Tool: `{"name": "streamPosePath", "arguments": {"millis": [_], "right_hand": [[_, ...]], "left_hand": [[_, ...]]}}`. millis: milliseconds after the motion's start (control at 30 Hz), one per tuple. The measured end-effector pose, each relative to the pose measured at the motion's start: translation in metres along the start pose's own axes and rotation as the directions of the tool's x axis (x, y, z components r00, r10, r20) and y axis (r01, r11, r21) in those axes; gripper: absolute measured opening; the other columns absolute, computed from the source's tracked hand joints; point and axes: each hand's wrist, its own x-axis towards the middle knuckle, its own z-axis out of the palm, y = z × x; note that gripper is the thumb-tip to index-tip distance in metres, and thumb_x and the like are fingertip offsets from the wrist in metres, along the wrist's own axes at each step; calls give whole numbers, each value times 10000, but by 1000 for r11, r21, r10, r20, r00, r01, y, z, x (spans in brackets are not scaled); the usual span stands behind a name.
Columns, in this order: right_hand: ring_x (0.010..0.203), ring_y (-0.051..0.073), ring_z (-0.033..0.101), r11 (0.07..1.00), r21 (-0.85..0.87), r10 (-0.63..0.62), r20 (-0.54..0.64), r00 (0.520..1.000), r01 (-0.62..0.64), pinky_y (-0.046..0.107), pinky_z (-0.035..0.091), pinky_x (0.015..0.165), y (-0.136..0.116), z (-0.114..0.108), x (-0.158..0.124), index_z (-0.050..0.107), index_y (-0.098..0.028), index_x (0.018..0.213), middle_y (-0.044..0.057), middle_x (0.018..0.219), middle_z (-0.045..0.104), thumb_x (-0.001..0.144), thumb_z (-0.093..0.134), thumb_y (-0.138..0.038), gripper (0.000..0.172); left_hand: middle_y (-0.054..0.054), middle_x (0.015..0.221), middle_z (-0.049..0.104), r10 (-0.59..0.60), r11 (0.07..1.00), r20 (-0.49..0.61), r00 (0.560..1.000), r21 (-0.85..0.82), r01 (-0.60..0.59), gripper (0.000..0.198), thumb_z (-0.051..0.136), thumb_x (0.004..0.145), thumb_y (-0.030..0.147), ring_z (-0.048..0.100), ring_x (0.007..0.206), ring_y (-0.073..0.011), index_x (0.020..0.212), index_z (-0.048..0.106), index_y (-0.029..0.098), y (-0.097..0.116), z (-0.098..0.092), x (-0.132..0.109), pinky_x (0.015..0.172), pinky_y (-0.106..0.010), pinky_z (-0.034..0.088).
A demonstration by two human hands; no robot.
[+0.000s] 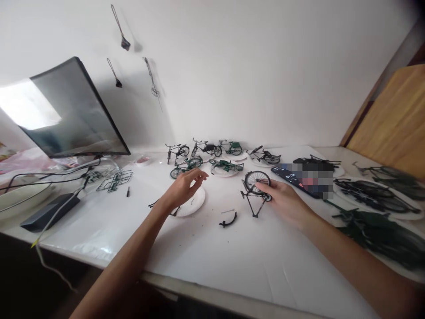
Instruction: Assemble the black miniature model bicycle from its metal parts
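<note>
Forearms [352, 253] angled inward, hands [284, 200] apart.

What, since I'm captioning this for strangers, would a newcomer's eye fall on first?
Probably the miniature bicycle frame with one wheel, held in the right hand right of centre. Small bicycles stand at back centre, by the wall. At left, a large dark monitor shows a bright reflection.

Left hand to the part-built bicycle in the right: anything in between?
Nothing visible between the left hand and the part-built bicycle in the right hand. The curved black part lies on the tabletop nearer the camera, off the direct line.
</note>
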Motion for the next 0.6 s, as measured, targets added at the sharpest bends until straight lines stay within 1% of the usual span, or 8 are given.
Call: {"name": "streamPosePath", "arguments": {"millis": [100,167,267,367,400,467,533,600], "right_hand": [[941,205,664,995,-74,-69,-30,997,67,328,488,858,3,-1,2,739,-161,961,53,989,747,724,833,-425,367],[996,220,659,988,-112,-113,-39,993,108,345,466,935,3,-1,4,741,-165,976,54,1018,752,723,834,-409,364],[1038,232,661,977,-146,-163,-40,986,155,359,462,978,5,0,6,732,-172,1015,52,1045,756,761,813,-379,338],[1014,227,672,964,-196,-190,-35,981,179,394,502,956,8,2,7,708,-156,1022,54,1038,738,840,764,-348,270],[1006,223,673,959,-217,-190,-25,982,180,411,521,936,10,3,7,696,-148,1040,58,1058,723,876,734,-340,255],[1018,225,667,951,-255,-178,2,984,172,433,550,901,12,5,6,671,-144,1103,67,1131,688,934,672,-337,256],[1044,235,657,949,-272,-156,25,987,157,439,560,891,15,7,4,652,-152,1159,75,1194,661,956,641,-348,283],[1052,239,654,956,-261,-126,41,991,132,439,562,890,15,9,1,640,-155,1190,81,1216,651,957,639,-354,306]], "left_hand": [[-103,1030,709,26,999,31,999,17,-27,212,442,1038,203,674,887,-187,1114,629,138,14,1,-2,743,-318,536],[-107,1014,712,56,998,57,997,25,-57,223,449,1043,231,666,893,-192,1089,642,130,30,3,-7,768,-335,540],[-69,980,717,121,992,126,985,9,-123,213,473,1044,266,659,878,-170,1045,649,145,62,10,-23,810,-324,549],[-96,1089,692,162,984,196,967,35,-172,215,532,1018,299,646,975,-218,1131,616,136,88,21,-43,861,-383,551],[-107,1128,680,175,980,201,964,63,-191,200,522,1018,263,636,1000,-228,1147,602,132,93,24,-50,863,-393,550],[-107,1155,671,186,975,164,969,90,-202,179,502,1005,164,627,1014,-226,1165,579,137,96,29,-59,860,-389,545],[-100,1136,672,174,979,97,980,95,-183,202,489,985,94,629,1010,-213,1168,562,142,94,30,-64,857,-374,540],[-99,1116,674,160,981,66,985,103,-166,226,479,971,58,635,1004,-208,1165,555,145,89,29,-67,850,-369,537]]}}
